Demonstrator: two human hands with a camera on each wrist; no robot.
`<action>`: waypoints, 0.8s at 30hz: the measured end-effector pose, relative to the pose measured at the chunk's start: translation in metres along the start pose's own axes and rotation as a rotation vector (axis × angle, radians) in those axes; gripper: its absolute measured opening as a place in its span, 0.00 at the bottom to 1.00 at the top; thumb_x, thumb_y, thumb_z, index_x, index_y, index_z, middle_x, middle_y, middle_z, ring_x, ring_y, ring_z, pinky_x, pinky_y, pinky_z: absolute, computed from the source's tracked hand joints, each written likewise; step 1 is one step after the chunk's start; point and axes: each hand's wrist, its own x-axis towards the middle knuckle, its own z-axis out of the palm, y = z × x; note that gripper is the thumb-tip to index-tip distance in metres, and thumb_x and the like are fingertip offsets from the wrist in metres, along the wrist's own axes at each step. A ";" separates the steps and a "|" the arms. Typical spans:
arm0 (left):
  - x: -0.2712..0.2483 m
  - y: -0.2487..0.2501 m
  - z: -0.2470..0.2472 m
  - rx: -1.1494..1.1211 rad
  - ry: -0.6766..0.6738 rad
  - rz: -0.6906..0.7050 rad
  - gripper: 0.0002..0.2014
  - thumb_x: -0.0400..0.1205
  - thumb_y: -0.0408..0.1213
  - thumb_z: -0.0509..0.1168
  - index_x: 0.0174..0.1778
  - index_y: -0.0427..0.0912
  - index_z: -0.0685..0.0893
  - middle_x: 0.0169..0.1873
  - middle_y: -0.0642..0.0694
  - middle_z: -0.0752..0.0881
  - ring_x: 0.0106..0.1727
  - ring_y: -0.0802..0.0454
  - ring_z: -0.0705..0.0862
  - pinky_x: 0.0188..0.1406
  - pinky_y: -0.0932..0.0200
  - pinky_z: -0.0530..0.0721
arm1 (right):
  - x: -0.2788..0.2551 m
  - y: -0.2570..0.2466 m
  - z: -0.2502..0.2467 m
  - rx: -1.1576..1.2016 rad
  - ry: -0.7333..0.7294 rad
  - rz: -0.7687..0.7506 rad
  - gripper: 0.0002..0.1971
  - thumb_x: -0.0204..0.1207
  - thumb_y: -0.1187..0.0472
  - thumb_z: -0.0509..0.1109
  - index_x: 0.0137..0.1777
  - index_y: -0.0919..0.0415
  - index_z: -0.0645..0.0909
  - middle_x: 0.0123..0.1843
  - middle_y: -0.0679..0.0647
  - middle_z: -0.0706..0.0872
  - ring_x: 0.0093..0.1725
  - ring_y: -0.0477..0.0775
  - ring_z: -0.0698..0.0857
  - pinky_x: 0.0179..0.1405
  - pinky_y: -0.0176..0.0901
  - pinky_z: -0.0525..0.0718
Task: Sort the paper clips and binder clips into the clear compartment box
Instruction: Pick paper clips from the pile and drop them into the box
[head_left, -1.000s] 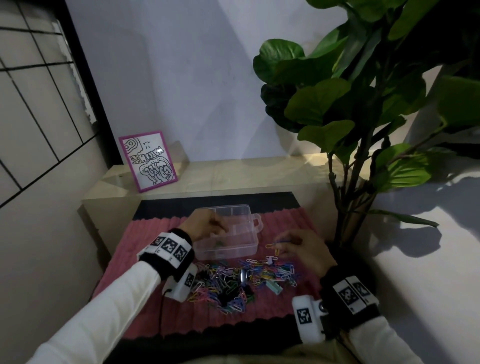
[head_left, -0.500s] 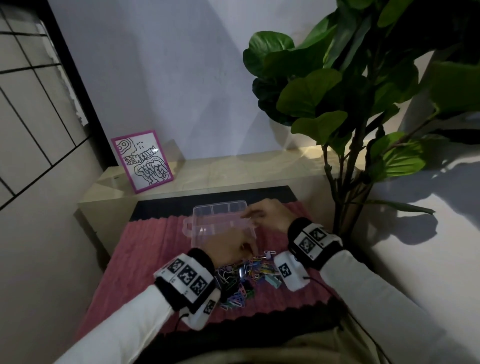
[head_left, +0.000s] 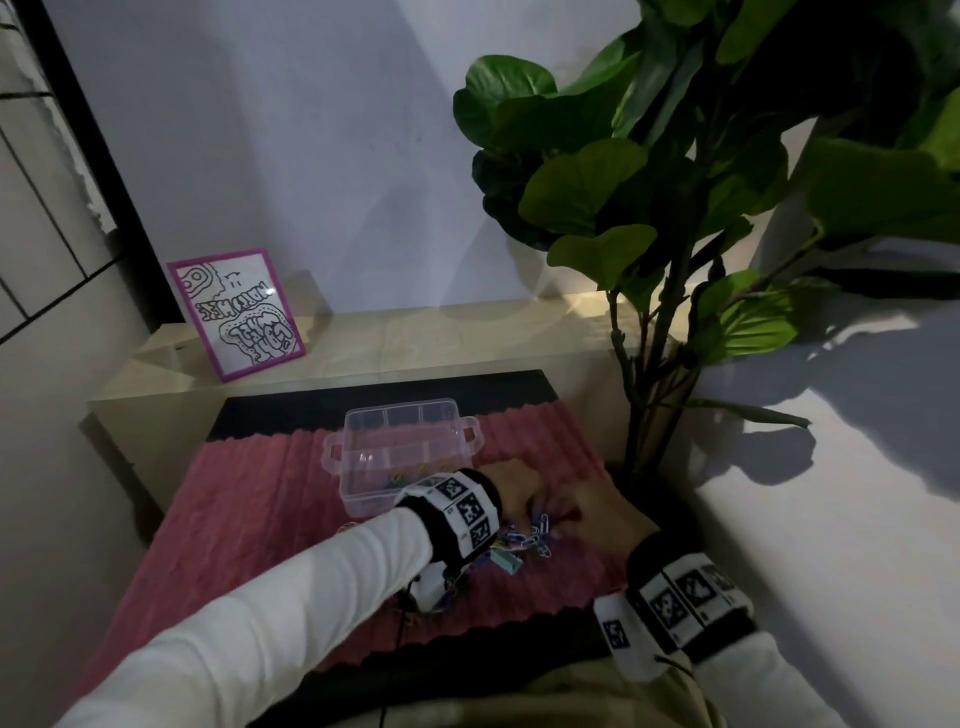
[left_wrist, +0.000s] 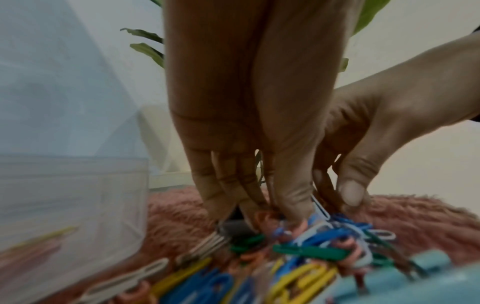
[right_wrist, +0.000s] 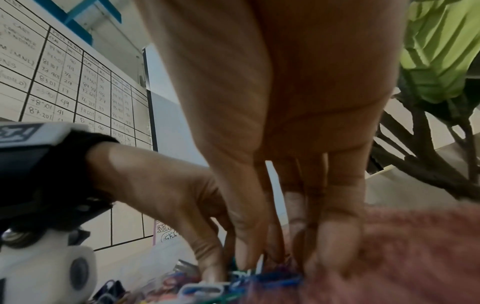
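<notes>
Fingertips of left hand (left_wrist: 249, 123) and right hand (left_wrist: 384, 127) dig into clip pile (left_wrist: 298, 253); grips unclear

The clip pile (head_left: 524, 543) lies on the mat (head_left: 249, 499), just before the compartment box (head_left: 400, 457).

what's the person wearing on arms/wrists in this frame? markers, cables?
Both arms are in long white sleeves. Each wrist carries a black band faced with white square panels printed with black fiducial markers. A white rounded camera housing hangs beside each band, also marker-tagged. A thin black cable drops from the left unit. The left hand and right hand are bare.
</notes>
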 end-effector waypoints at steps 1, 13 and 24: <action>-0.001 -0.001 0.000 -0.006 0.014 0.002 0.18 0.73 0.34 0.72 0.57 0.30 0.83 0.55 0.34 0.86 0.57 0.38 0.82 0.49 0.56 0.76 | 0.001 -0.002 0.003 -0.005 0.012 0.014 0.17 0.67 0.60 0.75 0.56 0.61 0.84 0.57 0.56 0.87 0.59 0.54 0.83 0.60 0.44 0.78; -0.057 -0.041 -0.012 -0.754 0.348 -0.077 0.09 0.76 0.18 0.62 0.51 0.24 0.82 0.35 0.46 0.84 0.26 0.64 0.85 0.32 0.72 0.86 | 0.002 -0.017 0.014 0.051 -0.002 -0.038 0.15 0.62 0.67 0.77 0.29 0.49 0.75 0.38 0.49 0.81 0.43 0.48 0.80 0.31 0.24 0.68; -0.062 -0.043 -0.011 -0.865 0.424 -0.116 0.09 0.77 0.20 0.63 0.51 0.25 0.83 0.39 0.35 0.87 0.29 0.58 0.87 0.37 0.64 0.88 | -0.011 -0.003 0.010 0.476 0.163 0.087 0.14 0.68 0.77 0.69 0.30 0.58 0.78 0.26 0.55 0.81 0.19 0.40 0.80 0.22 0.32 0.81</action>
